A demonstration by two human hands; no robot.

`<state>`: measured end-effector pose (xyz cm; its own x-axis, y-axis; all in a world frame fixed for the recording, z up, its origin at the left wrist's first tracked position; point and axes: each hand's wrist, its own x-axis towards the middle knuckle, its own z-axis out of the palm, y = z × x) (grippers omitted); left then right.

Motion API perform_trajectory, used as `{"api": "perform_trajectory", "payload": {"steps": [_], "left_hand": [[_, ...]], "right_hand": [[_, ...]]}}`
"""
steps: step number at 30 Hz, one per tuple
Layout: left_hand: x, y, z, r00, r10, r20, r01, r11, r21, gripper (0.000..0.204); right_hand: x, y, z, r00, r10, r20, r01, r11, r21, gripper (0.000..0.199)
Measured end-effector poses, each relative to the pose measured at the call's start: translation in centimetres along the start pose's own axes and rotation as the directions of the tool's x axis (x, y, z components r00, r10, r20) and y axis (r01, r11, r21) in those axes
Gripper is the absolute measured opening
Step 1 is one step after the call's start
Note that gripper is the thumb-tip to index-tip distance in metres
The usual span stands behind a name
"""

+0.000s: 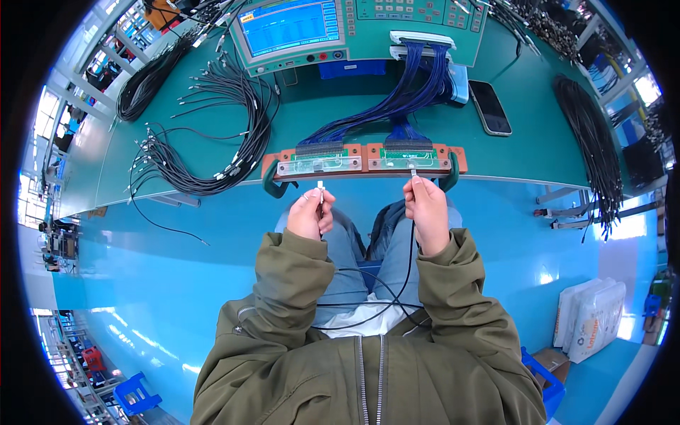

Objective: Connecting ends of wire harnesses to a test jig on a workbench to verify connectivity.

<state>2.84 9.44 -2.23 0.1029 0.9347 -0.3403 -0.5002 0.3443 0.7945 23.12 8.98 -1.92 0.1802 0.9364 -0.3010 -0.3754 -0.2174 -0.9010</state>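
Note:
My left hand [307,214] pinches one plug [320,185] of a black cable, its pale metal end pointing up just short of the test fixture [365,168]. With fingers closed, my right hand [427,207] grips another cable plug [414,172], whose tip meets the front edge of the fixture's right-hand green circuit board [409,154]; whether it is seated cannot be made out. The black cable [411,258] hangs from my right hand and loops over my lap. A left-hand circuit board [317,162] sits on the same orange-brown fixture, above my left hand.
Blue ribbon wires [382,111] link the fixture to a bench tester [297,32] with a lit screen. Bundled black cables [244,106] lie on the green table at left, more [588,134] at right. A phone [490,108] rests nearby. White packages [591,319] stand lower right.

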Motion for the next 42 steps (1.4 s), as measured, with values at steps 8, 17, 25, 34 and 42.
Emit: {"api": "perform_trajectory", "payload": {"steps": [8, 17, 25, 34, 42], "left_hand": [[0.0, -0.6, 1.3, 0.992, 0.102, -0.072, -0.087, 0.977, 0.195, 0.023], [0.1, -0.9, 0.8, 0.959, 0.265, -0.103, -0.211, 0.904, 0.371, 0.022], [1.1, -0.3, 1.1, 0.983, 0.097, -0.156, -0.08, 0.991, 0.11, 0.024], [1.5, -0.7, 0.6, 0.984, 0.062, -0.165, -0.07, 0.997, -0.04, 0.022], [1.3, -0.4, 0.5, 0.989, 0.013, -0.147, -0.027, 0.995, -0.092, 0.022]], "right_hand": [[-0.4, -1.0, 0.7, 1.0, 0.03, 0.0, -0.03, 0.999, -0.031, 0.022], [-0.4, -0.3, 0.9, 0.999, 0.0, -0.044, 0.001, 0.999, 0.034, 0.021], [0.0, -1.2, 1.2, 0.991, 0.128, 0.029, -0.131, 0.956, 0.262, 0.019], [0.1, -0.9, 0.5, 0.991, 0.089, 0.099, -0.109, 0.969, 0.223, 0.02], [0.1, -0.7, 0.5, 0.992, 0.079, 0.101, -0.099, 0.972, 0.213, 0.021]]}}
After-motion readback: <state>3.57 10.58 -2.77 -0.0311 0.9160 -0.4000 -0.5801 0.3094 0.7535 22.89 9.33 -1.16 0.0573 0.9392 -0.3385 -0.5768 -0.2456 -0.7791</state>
